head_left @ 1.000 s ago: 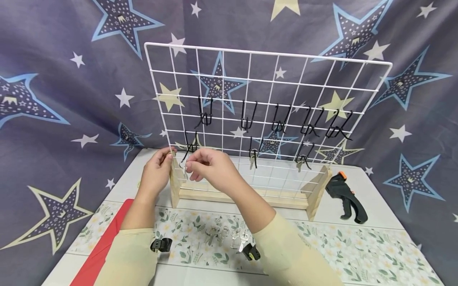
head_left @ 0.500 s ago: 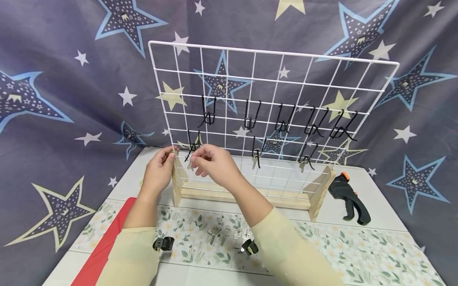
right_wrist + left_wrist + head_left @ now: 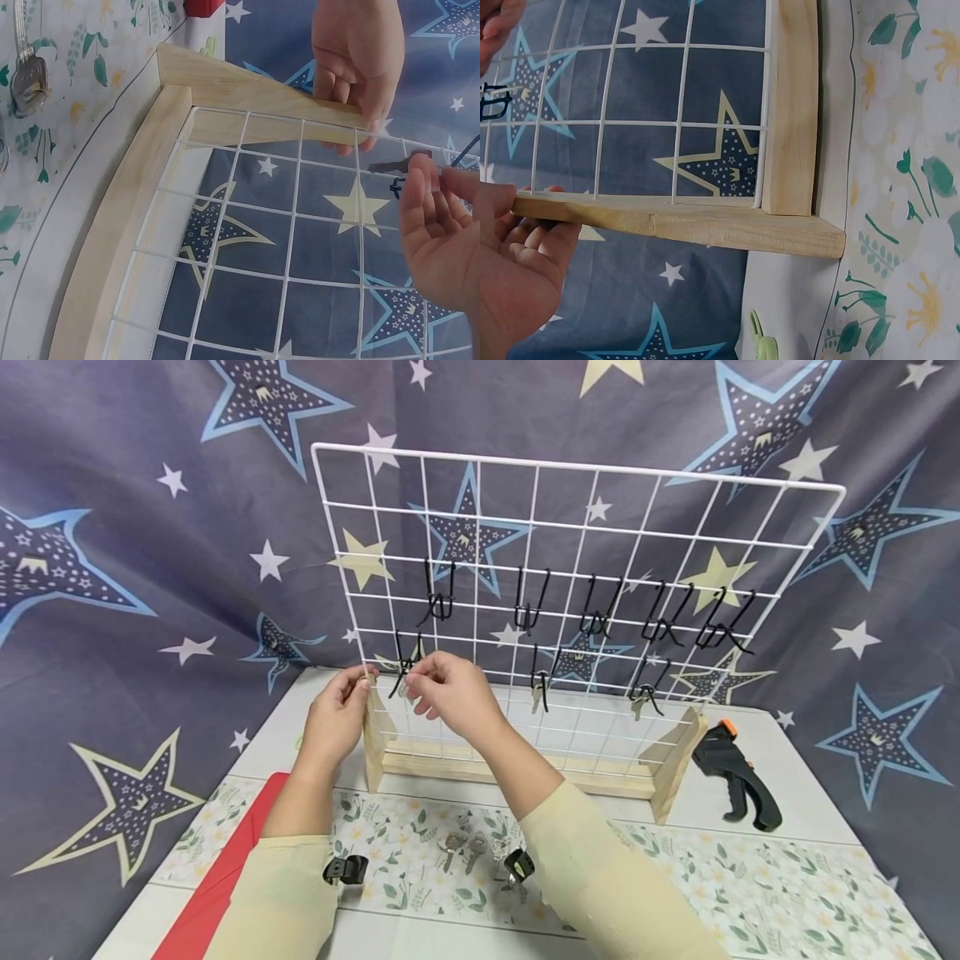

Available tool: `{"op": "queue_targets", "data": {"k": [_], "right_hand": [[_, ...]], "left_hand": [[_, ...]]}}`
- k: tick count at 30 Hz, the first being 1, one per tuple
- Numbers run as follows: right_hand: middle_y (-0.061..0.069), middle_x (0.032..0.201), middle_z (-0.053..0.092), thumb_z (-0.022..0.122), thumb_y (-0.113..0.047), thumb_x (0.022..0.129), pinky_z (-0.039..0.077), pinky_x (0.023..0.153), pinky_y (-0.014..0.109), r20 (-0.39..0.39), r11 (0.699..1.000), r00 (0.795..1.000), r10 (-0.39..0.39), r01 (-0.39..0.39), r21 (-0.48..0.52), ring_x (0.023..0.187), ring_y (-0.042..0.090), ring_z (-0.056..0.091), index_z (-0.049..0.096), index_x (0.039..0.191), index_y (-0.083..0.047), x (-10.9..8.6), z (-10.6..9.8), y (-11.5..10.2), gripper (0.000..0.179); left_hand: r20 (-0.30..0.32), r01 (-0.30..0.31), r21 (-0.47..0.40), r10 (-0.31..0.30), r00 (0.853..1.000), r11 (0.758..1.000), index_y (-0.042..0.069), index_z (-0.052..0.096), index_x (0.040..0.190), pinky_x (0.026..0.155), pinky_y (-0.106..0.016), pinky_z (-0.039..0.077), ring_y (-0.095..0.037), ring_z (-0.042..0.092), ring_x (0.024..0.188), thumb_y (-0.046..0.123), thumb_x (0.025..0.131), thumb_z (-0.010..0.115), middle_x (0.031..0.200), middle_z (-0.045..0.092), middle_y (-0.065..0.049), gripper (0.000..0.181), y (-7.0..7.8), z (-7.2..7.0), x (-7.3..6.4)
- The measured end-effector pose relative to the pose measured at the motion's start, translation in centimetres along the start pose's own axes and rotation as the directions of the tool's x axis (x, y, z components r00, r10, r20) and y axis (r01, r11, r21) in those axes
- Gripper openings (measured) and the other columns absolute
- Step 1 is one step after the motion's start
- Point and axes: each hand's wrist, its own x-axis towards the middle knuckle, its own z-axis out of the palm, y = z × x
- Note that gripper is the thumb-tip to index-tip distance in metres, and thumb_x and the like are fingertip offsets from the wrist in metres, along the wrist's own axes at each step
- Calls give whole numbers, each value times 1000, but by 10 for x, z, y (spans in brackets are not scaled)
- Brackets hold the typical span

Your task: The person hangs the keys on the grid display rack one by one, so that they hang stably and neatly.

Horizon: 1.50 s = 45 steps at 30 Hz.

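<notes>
My left hand (image 3: 337,714) grips the top of the wooden end support (image 3: 705,229) at the left side of the white wire grid rack (image 3: 480,517). Between the thumb and fingers of my right hand (image 3: 453,693) is a key (image 3: 390,163), pinched at the lower left black hook (image 3: 406,662). Fingers partly cover the key and the hook tip, so I cannot tell whether its ring is on the hook. Other keys hang from the lower middle hook (image 3: 537,695) and the lower right hook (image 3: 643,695).
Several keys (image 3: 452,845) lie on the flowered strip before the rack, partly behind the right wrist strap. Several black hooks (image 3: 597,620) hang in the upper row. A black clamp (image 3: 735,774) lies right of the rack, a red object (image 3: 225,868) at left.
My right hand has risen slightly and moved right, bringing the key up from below the lower left hook to it. The left hand keeps its grip on the support. The head view has shifted a little.
</notes>
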Motion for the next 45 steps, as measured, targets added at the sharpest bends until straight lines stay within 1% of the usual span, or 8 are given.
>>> {"op": "queue_targets", "data": {"k": [5,16,21,26,30,35,42,45], "right_hand": [[-2,76,71,62,-22,97,59,55,30,-23,1000,1000,7,-7,-25,61,15,68,66,93,-13,4,-1,2,11],[-7,71,71,62,-28,97,58,51,29,-92,990,995,50,-61,-129,55,9,67,69,96,-16,7,0,3,14],[-8,69,70,63,-32,96,56,49,27,-119,981,992,43,-65,-185,52,7,66,68,93,-17,8,0,4,16],[-9,66,69,64,-31,96,55,48,26,-134,979,990,35,-62,-197,51,8,65,68,90,-17,6,0,7,15],[-9,67,68,62,-31,97,55,49,25,-120,977,992,27,-51,-208,52,8,65,68,91,-18,1,-2,11,15],[-7,71,68,61,-33,97,55,53,24,-78,972,996,33,-50,-231,56,8,65,66,93,-20,-12,-9,13,15],[-7,74,68,60,-35,98,56,56,27,-5,968,999,38,-38,-246,61,8,66,66,94,-22,-36,-25,13,15],[-6,76,68,59,-37,98,56,58,30,32,966,998,62,-51,-254,63,9,67,66,94,-22,-49,-33,15,16]], "left_hand": [[7,-4,-11,4,1000,1000,19,57,135,101,-29,47,-9,56,120,36,104,45,133,62,3,37,0,0,0],[5,-12,14,12,1000,1000,23,59,133,95,-25,48,-8,57,114,35,104,46,130,64,3,34,2,2,1],[3,-17,17,17,1000,1000,22,59,133,94,-22,47,-7,57,114,36,104,46,131,64,3,34,2,2,2],[10,-28,27,28,1000,999,20,59,133,92,-18,46,-7,57,113,36,105,45,131,64,2,36,1,1,2],[12,-19,26,18,1000,999,19,59,133,91,-18,46,-8,57,112,35,105,45,130,64,1,36,0,1,1],[11,6,22,-7,1000,1000,20,58,134,93,-22,47,-9,56,113,36,104,45,131,63,2,36,1,1,0],[2,14,15,-14,1000,1000,21,59,134,97,-24,46,-8,55,115,34,104,46,132,63,3,35,2,0,0],[8,13,9,-13,1000,1000,21,59,134,98,-24,45,-8,54,117,36,104,45,133,63,3,36,1,-1,1]]}}
